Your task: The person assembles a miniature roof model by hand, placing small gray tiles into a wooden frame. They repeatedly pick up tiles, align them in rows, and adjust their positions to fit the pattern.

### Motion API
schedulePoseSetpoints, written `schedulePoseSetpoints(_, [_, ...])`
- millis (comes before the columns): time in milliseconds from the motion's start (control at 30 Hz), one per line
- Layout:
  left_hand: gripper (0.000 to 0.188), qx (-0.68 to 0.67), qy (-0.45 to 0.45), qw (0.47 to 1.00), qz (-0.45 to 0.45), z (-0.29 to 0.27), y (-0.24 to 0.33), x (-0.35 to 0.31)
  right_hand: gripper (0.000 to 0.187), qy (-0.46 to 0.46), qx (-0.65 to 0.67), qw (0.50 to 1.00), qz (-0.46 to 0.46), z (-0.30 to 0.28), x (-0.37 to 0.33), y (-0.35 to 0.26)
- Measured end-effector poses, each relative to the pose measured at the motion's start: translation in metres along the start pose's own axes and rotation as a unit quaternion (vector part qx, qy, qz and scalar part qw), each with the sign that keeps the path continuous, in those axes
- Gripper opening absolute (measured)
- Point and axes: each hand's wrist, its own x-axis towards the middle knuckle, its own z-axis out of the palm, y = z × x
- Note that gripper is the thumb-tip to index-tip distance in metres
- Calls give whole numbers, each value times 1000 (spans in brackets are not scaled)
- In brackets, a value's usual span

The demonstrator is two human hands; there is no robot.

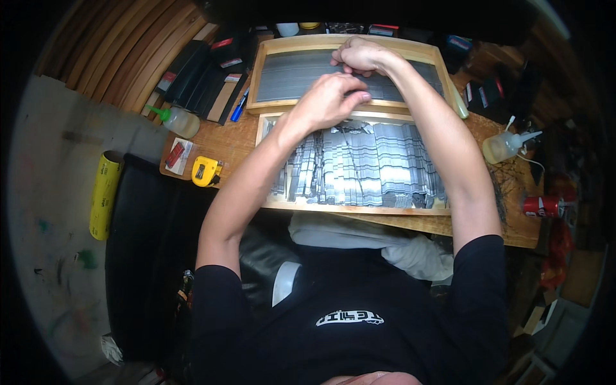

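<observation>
A wooden-framed tray (282,107) lies at the far side of the bench, filled with smooth dark grey strips (289,70). Over its middle, my right hand (362,56) reaches in from the right with its fingers bent down and pinched together. Just nearer and to the left, my left hand (330,99) has curled fingers above the tray's front edge. Anything between the fingers of either hand is too small or hidden to name. A second wooden tray (346,209), nearer me, holds many shiny silver-grey thin pieces (359,167) in uneven rows, partly covered by my forearms.
On the left of the bench (234,144) are a green-tipped bottle (179,122), a blue pen (240,106) and a yellow tape measure (205,171). A clear squeeze bottle (507,147) and red can (542,206) stand right. Dark boxes (224,54) line the back.
</observation>
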Motion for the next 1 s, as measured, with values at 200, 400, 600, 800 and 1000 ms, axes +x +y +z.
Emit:
schedulePoseSetpoints(200, [31, 106, 12, 991, -85, -63, -28, -54, 34, 91, -50, 983, -150, 8, -44, 4])
schedulePoseSetpoints(400, [27, 91, 182, 973, -105, -101, -12, -122, 22, -39, -128, 981, -138, 17, -129, 12])
schedulePoseSetpoints(600, [20, 54, 303, 925, -224, -61, 37, -205, 18, -26, -101, 986, -132, 31, -156, 14])
schedulePoseSetpoints(800, [17, 145, 358, 901, -194, -23, 64, -250, 19, -42, -98, 980, -165, 45, -147, 7])
schedulePoseSetpoints(1000, [16, 116, 350, 899, -238, -8, 74, -271, 18, -55, -110, 973, -198, 58, -148, -4])
